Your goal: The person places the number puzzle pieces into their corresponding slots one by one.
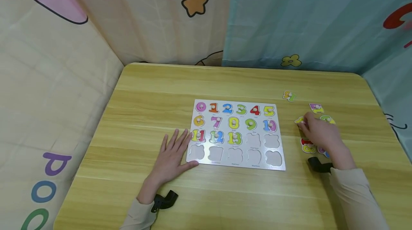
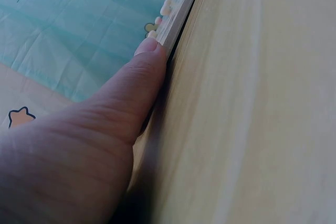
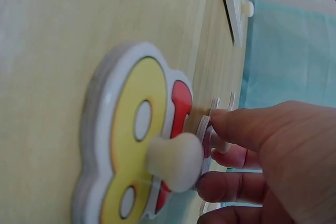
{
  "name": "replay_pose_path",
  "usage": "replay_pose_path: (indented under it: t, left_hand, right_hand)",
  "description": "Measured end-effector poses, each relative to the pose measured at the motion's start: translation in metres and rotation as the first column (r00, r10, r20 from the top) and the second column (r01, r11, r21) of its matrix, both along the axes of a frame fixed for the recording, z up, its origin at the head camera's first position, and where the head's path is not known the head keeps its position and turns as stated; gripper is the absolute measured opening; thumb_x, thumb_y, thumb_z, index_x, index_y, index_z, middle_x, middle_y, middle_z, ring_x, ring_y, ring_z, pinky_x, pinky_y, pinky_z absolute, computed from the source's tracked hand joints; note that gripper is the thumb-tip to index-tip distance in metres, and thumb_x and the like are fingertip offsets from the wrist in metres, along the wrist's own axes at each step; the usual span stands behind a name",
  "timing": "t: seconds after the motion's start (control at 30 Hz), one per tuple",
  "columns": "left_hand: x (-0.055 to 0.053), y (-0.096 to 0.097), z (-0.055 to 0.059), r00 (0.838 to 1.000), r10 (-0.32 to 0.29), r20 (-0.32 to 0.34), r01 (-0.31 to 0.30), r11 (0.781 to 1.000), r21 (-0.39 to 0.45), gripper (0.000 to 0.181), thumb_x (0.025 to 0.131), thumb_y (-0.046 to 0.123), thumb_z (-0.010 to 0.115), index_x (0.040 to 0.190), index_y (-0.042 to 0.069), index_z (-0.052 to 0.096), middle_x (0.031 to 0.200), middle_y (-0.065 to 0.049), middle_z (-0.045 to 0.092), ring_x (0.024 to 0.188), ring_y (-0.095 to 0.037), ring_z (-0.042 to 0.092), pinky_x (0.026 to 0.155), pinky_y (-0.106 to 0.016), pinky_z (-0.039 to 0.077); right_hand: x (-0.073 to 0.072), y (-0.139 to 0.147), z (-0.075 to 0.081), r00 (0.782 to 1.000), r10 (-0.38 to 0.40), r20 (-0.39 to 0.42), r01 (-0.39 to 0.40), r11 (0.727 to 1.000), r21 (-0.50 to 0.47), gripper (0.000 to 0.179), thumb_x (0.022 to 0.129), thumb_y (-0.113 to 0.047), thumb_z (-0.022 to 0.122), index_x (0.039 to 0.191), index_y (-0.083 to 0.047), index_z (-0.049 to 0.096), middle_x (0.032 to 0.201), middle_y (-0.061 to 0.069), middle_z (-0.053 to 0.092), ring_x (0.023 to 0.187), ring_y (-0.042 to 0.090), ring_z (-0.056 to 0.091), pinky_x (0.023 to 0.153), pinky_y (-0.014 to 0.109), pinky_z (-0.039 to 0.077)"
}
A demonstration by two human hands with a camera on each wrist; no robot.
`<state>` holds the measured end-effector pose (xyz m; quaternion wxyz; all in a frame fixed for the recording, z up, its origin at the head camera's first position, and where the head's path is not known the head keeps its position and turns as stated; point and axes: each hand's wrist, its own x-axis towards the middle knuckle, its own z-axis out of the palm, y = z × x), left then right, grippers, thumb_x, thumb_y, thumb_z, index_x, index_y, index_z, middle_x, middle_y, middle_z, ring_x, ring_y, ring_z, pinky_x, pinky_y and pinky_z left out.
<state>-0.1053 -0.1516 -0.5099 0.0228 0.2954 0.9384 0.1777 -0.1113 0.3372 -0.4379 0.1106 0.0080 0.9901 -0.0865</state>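
A white number puzzle board [image 1: 225, 167] lies flat on the table, its upper rows filled with knobbed number pieces and bare recesses below. My left hand [image 1: 170, 158] rests spread at the board's left side, its thumb [image 2: 131, 82] against the near edge. To the right of the board, my right hand [image 1: 322, 133] pinches a partly yellow number puzzle piece [image 1: 298, 119] between thumb and fingers; its number is mostly hidden. Just nearer than that hand lies a number 18 puzzle piece [image 1: 308, 146], yellow and red with a pale knob [image 3: 178, 163].
More loose number pieces lie around the right hand: an orange and green piece [image 1: 289, 96] at the back, a purple and yellow piece [image 1: 317, 108], a green and yellow piece [image 1: 327, 119] and a partly covered blue piece [image 1: 324, 152]. Curtains [image 1: 289, 19] hang behind the wooden table [image 1: 145, 94].
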Motion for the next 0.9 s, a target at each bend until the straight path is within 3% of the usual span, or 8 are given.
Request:
replay_pose_path:
  t: [0.13, 0.33, 0.53, 0.73, 0.9]
  left_hand:
    - [-0.002, 0.002, 0.000, 1.000, -0.005, 0.003, 0.005, 1.000, 0.004, 0.091, 0.085, 0.067, 0.051, 0.153, 0.014, 0.020, 0.157, -0.004, 0.014, 0.143, -0.027, -0.002, 0.111, -0.050, -0.007]
    - [-0.001, 0.000, -0.002, 1.000, -0.001, -0.007, 0.001, 1.000, 0.014, 0.091, 0.084, 0.067, 0.052, 0.153, 0.015, 0.021, 0.157, -0.005, 0.014, 0.143, -0.028, -0.001, 0.111, -0.051, -0.006]
    - [0.000, -0.002, -0.003, 1.000, -0.003, -0.025, 0.004, 0.999, 0.034, 0.091, 0.084, 0.067, 0.053, 0.152, 0.015, 0.022, 0.157, -0.006, 0.016, 0.143, -0.030, 0.002, 0.111, -0.053, -0.004]
    - [-0.001, -0.002, -0.005, 1.000, 0.000, -0.028, 0.001, 1.000, 0.029, 0.091, 0.085, 0.068, 0.050, 0.153, 0.016, 0.020, 0.157, -0.005, 0.014, 0.143, -0.028, 0.001, 0.111, -0.052, -0.005]
    - [-0.002, -0.001, -0.004, 1.000, -0.003, -0.025, 0.004, 0.999, 0.035, 0.091, 0.085, 0.068, 0.050, 0.153, 0.016, 0.020, 0.157, -0.005, 0.014, 0.143, -0.029, 0.001, 0.111, -0.052, -0.006]
  right_hand:
    - [0.000, 0.002, 0.001, 1.000, 0.003, 0.015, -0.003, 1.000, -0.014, 0.027, 0.098, -0.028, 0.051, 0.097, -0.003, 0.042, 0.060, 0.002, 0.045, 0.049, 0.019, 0.045, 0.043, 0.032, 0.032]
    - [0.000, 0.000, -0.001, 1.000, 0.016, 0.023, -0.015, 0.998, -0.055, 0.034, 0.098, -0.039, 0.049, 0.084, -0.008, 0.046, 0.058, -0.001, 0.045, 0.048, 0.017, 0.043, 0.042, 0.031, 0.030]
    - [0.005, -0.016, -0.003, 0.996, 0.028, -0.087, -0.034, 0.997, -0.072, 0.035, 0.098, -0.039, 0.051, 0.077, -0.011, 0.048, 0.054, -0.002, 0.043, 0.046, 0.017, 0.041, 0.042, 0.030, 0.028]
    - [0.011, -0.055, -0.007, 0.965, 0.088, -0.248, -0.108, 0.992, -0.071, 0.032, 0.093, -0.032, 0.060, 0.070, -0.015, 0.047, 0.052, -0.004, 0.036, 0.044, 0.014, 0.035, 0.043, 0.027, 0.023]
    - [0.014, -0.093, -0.012, 0.958, 0.111, -0.266, -0.144, 0.984, -0.106, 0.037, 0.092, -0.034, 0.062, 0.065, -0.017, 0.043, 0.050, -0.006, 0.034, 0.043, 0.012, 0.033, 0.043, 0.027, 0.020]
